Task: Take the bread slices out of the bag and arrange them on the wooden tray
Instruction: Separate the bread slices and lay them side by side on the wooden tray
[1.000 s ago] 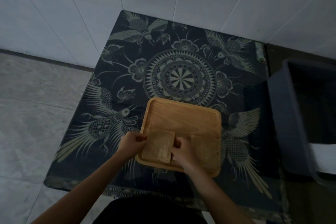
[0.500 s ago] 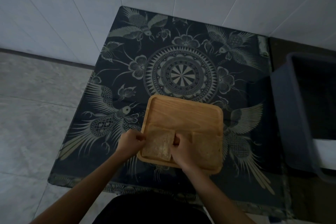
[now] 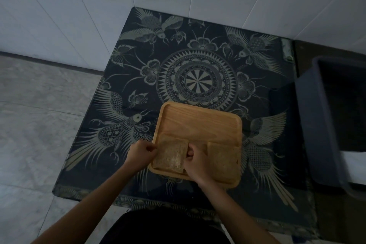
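Observation:
A square wooden tray (image 3: pixel 200 121) lies on the dark patterned table. A brown bread slice (image 3: pixel 171 154) lies flat in the tray's near left corner. My left hand (image 3: pixel 141 153) pinches its left edge at the tray rim, and my right hand (image 3: pixel 196 161) grips its right edge with curled fingers. A second bread slice (image 3: pixel 224 157) lies in the near right corner, partly behind my right hand. No bag is in view.
The table (image 3: pixel 198 65) has a glass top with bird and mandala patterns and stands against a white tiled wall. A dark grey plastic bin (image 3: pixel 316 125) stands to the right, something white inside it. Grey floor tiles lie to the left.
The hands have stayed on the left slice and pressed it down flat into the tray's corner. The view has shifted slightly.

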